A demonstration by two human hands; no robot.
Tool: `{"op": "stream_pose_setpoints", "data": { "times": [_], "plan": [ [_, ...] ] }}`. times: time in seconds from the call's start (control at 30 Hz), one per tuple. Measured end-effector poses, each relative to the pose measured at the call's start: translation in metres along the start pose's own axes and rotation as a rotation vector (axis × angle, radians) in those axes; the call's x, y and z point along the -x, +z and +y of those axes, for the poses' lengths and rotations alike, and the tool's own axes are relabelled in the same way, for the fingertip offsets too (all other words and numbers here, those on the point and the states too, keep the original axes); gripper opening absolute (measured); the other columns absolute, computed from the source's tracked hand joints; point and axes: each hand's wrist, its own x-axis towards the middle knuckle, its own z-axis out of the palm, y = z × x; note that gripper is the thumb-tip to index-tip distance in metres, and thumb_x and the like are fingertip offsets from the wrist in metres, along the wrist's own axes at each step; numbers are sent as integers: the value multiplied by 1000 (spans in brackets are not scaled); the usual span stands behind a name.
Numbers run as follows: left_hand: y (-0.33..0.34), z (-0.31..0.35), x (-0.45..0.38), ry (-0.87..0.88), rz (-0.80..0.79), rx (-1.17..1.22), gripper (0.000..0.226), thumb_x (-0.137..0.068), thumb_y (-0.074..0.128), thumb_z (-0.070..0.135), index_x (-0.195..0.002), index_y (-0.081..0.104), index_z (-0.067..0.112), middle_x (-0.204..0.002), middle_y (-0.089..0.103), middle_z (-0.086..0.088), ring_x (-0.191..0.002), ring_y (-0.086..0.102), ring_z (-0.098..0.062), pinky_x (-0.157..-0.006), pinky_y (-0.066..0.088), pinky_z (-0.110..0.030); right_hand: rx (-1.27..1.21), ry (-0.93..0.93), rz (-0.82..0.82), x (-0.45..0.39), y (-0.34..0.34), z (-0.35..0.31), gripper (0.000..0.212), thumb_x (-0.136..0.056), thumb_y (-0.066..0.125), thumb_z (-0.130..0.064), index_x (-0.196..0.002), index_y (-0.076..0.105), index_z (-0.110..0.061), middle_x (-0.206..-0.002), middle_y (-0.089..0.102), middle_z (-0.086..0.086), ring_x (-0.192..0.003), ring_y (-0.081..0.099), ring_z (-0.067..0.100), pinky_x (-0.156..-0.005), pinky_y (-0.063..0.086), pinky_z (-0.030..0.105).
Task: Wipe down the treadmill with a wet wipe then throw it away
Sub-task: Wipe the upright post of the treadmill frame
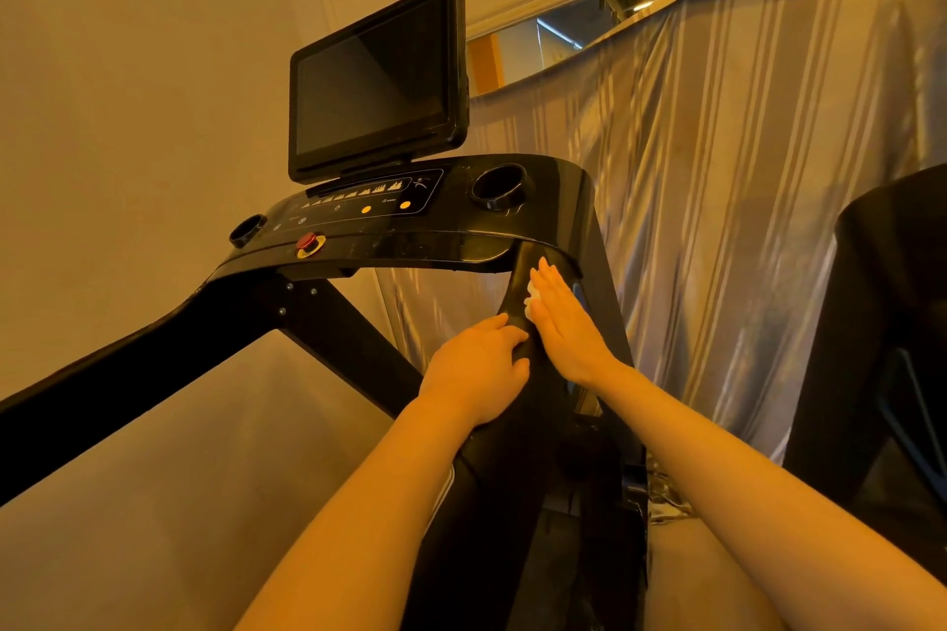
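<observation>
Amber light fills a small workout room, where a striped grey curtain (717, 159) hangs behind a black treadmill (389, 241) set close to a plain wall (128, 67). A person stands at the machine's right handrail (517, 313) with both bare arms reaching forward. Their right hand (566, 323) lies flat, fingers straight and together, pressing a white wet wipe (532, 296) against the rail just below the point where it joins the console (369, 213); only a crumpled corner of the wipe shows at the edge of the palm. The left hand (479, 366) is curled around the same rail a little lower, touching the heel of the other hand and bracing the stroke.

Wiping looks to be under way, with much still to cover: the dark screen (376, 77), the button panel, the red stop knob (309, 242), the two cup holders (499, 185) and the far left rail (128, 364) all remain ahead.

Doing this stroke well probably means keeping the flat palm fully over the wipe so it does not bunch or slip out, running it along the rail in long overlapping passes, and wrapping it round to reach the underside. The steadying hand should shift clear of the path before each pass. A bin for the used wipe is nowhere in view.
</observation>
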Motion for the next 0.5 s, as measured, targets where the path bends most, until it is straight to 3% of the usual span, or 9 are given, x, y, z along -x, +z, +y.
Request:
{"op": "stream_pose_setpoints", "data": {
  "times": [0.13,0.27,0.4,0.5],
  "plan": [
    [-2,1,2,5,10,3,43,-102,44,35,-144,44,27,-158,30,2,-137,40,-17,-108,36,-31,211,32,33,-35,-1,8,54,-107,31,-25,-155,15,-6,-163,4,9,-151,3,23,-123,8,38],
    [-3,3,3,4,8,6,43,-102,44,34,-144,45,26,-158,31,2,-137,41,-17,-108,36,-31,408,27,-4,-60,-1,26,56,-106,29,-29,-154,15,-4,-163,3,12,-151,0,26,-122,13,44],
    [-3,3,3,0,12,4,42,-102,45,34,-143,45,27,-157,32,2,-136,41,-17,-107,37,-30,367,27,12,-56,6,28,56,-106,32,-28,-153,18,0,-163,3,15,-150,0,29,-122,11,45],
    [-3,3,3,-2,12,3,42,-102,45,35,-143,45,28,-157,32,3,-136,41,-17,-108,37,-30,72,63,74,-30,9,16,57,-106,35,-27,-153,11,-9,-163,0,12,-151,0,28,-122,2,36]
  ]
}}
